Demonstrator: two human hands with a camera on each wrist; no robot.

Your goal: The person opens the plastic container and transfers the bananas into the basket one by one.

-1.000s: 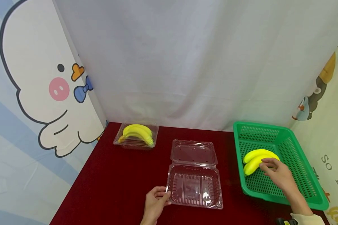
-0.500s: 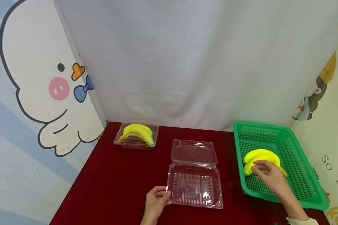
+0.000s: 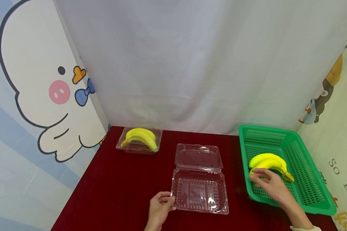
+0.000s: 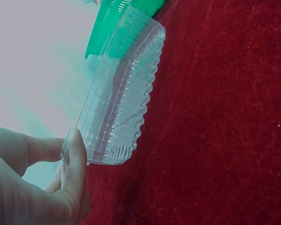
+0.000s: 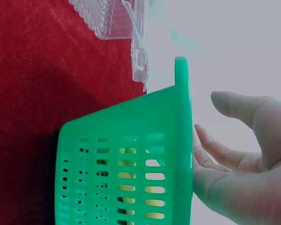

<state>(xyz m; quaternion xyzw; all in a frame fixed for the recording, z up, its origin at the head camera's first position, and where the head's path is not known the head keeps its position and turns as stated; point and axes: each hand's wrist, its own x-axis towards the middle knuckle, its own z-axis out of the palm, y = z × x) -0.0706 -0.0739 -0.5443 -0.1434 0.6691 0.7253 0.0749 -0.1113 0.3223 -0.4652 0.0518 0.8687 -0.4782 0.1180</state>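
My left hand [image 3: 159,207] pinches the near left rim of a clear plastic clamshell box [image 3: 198,192] between thumb and fingers. The box lies open on the table, its lid [image 3: 199,156] folded back on the far side. In the left wrist view, thumb and fingers meet on the rim of this ribbed box [image 4: 122,98]. My right hand [image 3: 270,186] hovers over the left part of a green basket [image 3: 315,173], holding nothing, fingers loosely bent and thumb apart. Just beyond it, yellow bananas [image 3: 267,158] lie in the basket, their near left end partly hidden by the fingers.
At the back left, a second clear clamshell box [image 3: 160,141] holds more yellow bananas [image 3: 141,134]. Dark red cloth [image 3: 118,186] covers the table. A pale curtain [image 3: 173,64] hangs behind it, and printed cloths stand at both sides.
My right hand has moved left over the basket, from the middle of the bananas to their near left end, uncovering the stem end. The left hand and the box have stayed put.
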